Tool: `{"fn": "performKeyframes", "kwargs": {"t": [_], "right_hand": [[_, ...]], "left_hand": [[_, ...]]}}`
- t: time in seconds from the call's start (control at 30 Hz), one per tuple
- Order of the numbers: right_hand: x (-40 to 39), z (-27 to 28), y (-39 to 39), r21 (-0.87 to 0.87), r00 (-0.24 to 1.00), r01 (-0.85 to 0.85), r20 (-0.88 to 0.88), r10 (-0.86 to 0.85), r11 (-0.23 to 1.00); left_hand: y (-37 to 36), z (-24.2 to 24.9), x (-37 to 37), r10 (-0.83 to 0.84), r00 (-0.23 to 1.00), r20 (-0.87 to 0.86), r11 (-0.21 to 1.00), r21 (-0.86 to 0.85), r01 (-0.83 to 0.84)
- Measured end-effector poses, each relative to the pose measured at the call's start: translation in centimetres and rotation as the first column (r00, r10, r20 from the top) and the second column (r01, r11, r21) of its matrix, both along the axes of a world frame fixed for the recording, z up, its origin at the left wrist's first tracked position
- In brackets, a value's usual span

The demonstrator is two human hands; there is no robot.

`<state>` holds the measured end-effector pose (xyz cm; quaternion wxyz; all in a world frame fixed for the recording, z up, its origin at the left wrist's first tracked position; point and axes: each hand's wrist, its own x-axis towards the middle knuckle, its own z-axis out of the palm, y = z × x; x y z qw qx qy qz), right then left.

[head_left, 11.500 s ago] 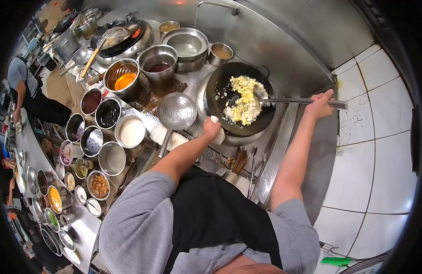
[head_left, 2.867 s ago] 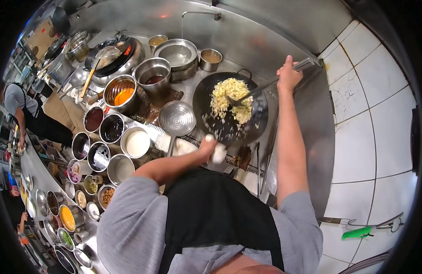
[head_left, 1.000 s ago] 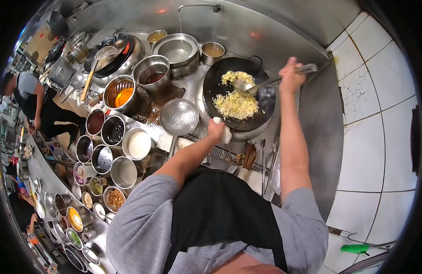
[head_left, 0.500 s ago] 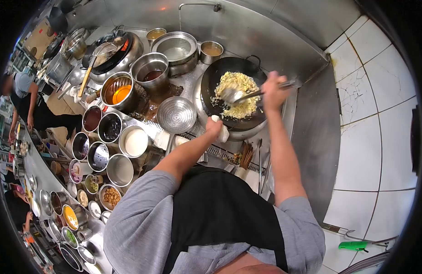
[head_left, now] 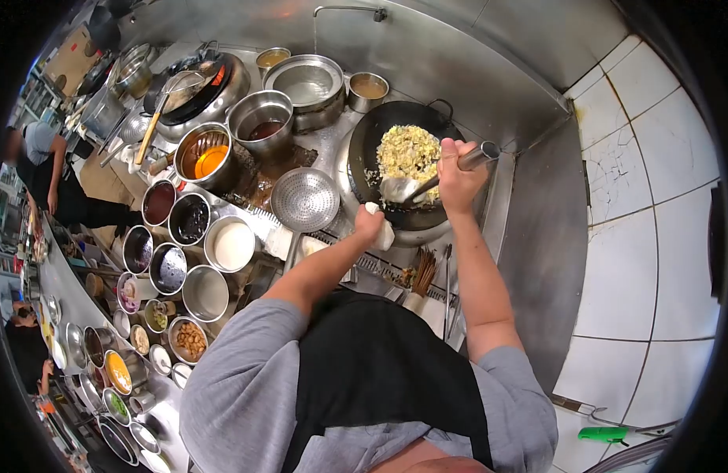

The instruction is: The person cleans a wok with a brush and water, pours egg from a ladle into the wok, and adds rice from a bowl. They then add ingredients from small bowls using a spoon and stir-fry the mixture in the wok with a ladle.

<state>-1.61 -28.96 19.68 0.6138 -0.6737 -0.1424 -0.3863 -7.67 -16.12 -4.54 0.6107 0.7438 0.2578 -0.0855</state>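
Observation:
A black wok (head_left: 372,130) on the stove holds yellow and white food (head_left: 407,150) that looks like egg and rice. My right hand (head_left: 461,175) is wrapped round the handle of a metal ladle (head_left: 397,189), whose bowl rests in the wok at the near edge of the food. At the wok's near left side, my left hand (head_left: 369,224) is closed on a white cloth (head_left: 385,236) against the rim. A round perforated strainer (head_left: 305,199) lies just left of that hand.
Left of the wok stand metal pots (head_left: 260,124), an oil pot (head_left: 202,160) and several seasoning bowls (head_left: 231,243). Thin sticks (head_left: 425,272) stand near my apron. Water runs from a tap (head_left: 344,9) at the back. Another person (head_left: 45,162) stands far left.
My right hand has moved slightly left and down, and the ladle bowl has shifted toward the wok's near side. Water now falls from the tap. The left hand stays in place.

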Motion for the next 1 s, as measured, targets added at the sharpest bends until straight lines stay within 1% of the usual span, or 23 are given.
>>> {"fn": "performKeyframes", "kwargs": {"t": [0.03, 0.1, 0.13, 0.17, 0.2, 0.23, 0.27, 0.33, 0.4, 0.47, 0.5, 0.53, 0.57, 0.6, 0.63, 0.7, 0.73, 0.8, 0.83, 0.87, 0.93, 0.97, 1.0], "right_hand": [[0.2, -1.5, -0.2, 0.006, 0.999, 0.018, 0.040, -0.018, 1.000], [2.8, 1.8, -3.2, 0.230, 0.990, 0.057, -0.137, -0.026, 0.971], [5.0, 3.0, -6.2, 0.120, 0.979, 0.171, -0.130, -0.155, 0.978], [5.9, 5.2, -7.3, 0.391, 0.989, 0.137, -0.112, -0.100, 0.910], [6.1, 7.1, -8.5, 0.403, 0.969, 0.245, -0.110, -0.219, 0.882], [5.8, 8.5, -9.4, 0.382, 0.964, 0.258, -0.039, -0.264, 0.887], [5.2, 9.2, -10.0, 0.452, 0.986, 0.154, -0.011, -0.167, 0.879], [5.4, 7.7, -8.8, 0.461, 0.966, 0.241, -0.029, -0.256, 0.854], [6.3, 3.6, -5.8, 0.393, 0.949, 0.315, -0.143, -0.281, 0.864], [5.2, 3.5, -3.5, 0.365, 0.994, 0.056, -0.107, -0.018, 0.930], [4.0, 3.9, -2.1, 0.342, 0.992, -0.044, -0.099, 0.082, 0.939], [1.8, 4.6, -0.3, 0.239, 0.995, -0.048, -0.070, 0.067, 0.970], [-0.4, 4.4, 1.4, 0.241, 0.986, -0.139, -0.058, 0.157, 0.961], [-1.9, 4.0, 2.2, 0.242, 0.968, -0.228, -0.048, 0.247, 0.943], [-0.2, 1.3, 1.0, 0.157, 0.980, -0.192, -0.028, 0.199, 0.969], [3.9, 1.0, -3.6, 0.156, 0.995, -0.001, -0.094, 0.016, 0.988], [5.9, 2.3, -6.1, 0.194, 0.991, 0.093, -0.111, -0.072, 0.977], [8.2, 5.6, -9.7, 0.329, 0.949, 0.315, -0.109, -0.296, 0.890], [8.1, 7.1, -10.9, 0.426, 0.964, 0.266, -0.107, -0.244, 0.865], [7.6, 8.0, -11.6, 0.463, 0.983, 0.174, -0.035, -0.178, 0.869], [6.9, 6.1, -9.6, 0.424, 0.957, 0.274, -0.033, -0.287, 0.863], [7.3, 3.8, -8.3, 0.400, 0.963, 0.264, -0.064, -0.260, 0.878], [7.6, 1.9, -6.8, 0.375, 0.967, 0.254, -0.098, -0.235, 0.891]], "left_hand": [[0.0, -0.3, -0.3, -0.003, 1.000, -0.005, 1.000, 0.002, 0.003], [-0.2, -0.8, 0.0, 0.041, 0.999, 0.035, 0.998, -0.046, -0.040], [-0.1, -1.1, -0.4, 0.048, 0.998, 0.040, 0.998, -0.047, -0.047], [0.0, -1.4, -1.5, 0.040, 0.996, 0.075, 0.993, -0.114, -0.031], [0.2, -1.6, -2.3, 0.038, 0.992, 0.117, 0.983, -0.182, -0.016], [0.5, -0.8, -3.7, -0.029, 0.993, 0.119, 0.988, -0.146, 0.046], [0.8, -0.3, -5.9, -0.099, 0.989, 0.106, 0.988, -0.110, 0.111], [0.7, -3.0, -9.1, -0.248, 0.969, 0.027, 0.966, -0.064, 0.249], [1.2, -6.3, -11.5, -0.561, 0.826, 0.046, 0.826, 0.082, 0.557], [1.6, -10.3, -13.4, -0.747, 0.653, 0.125, 0.644, 0.383, 0.663], [1.7, -8.8, -13.4, -0.750, 0.650, 0.120, 0.639, 0.382, 0.667], [1.7, -5.5, -13.4, -0.769, 0.638, 0.028, 0.598, 0.384, 0.704], [1.7, -2.5, -12.7, -0.778, 0.625, -0.060, 0.559, 0.386, 0.734], [1.5, -1.5, -11.9, -0.747, 0.657, 0.105, 0.606, 0.514, 0.607], [1.6, -0.2, -10.9, -0.711, 0.650, 0.270, 0.647, 0.612, 0.454], [1.9, 6.4, -8.3, -0.699, 0.502, 0.509, 0.671, 0.709, 0.215], [1.8, 6.6, -6.4, -0.698, 0.501, 0.512, 0.670, 0.714, 0.204], [1.8, 5.6, -3.4, -0.817, 0.436, 0.377, 0.540, 0.765, 0.351], [1.9, 4.3, -2.2, -0.887, 0.394, 0.242, 0.396, 0.837, 0.378], [2.1, 4.2, -1.5, -0.882, 0.399, 0.250, 0.404, 0.838, 0.368], [2.2, 3.9, -1.3, -0.938, 0.286, 0.198, 0.315, 0.833, 0.455], [2.1, 4.0, -1.0, -0.940, 0.279, 0.196, 0.310, 0.832, 0.460], [2.0, 4.1, -0.8, -0.961, 0.263, 0.089, 0.219, 0.825, 0.521]]}}
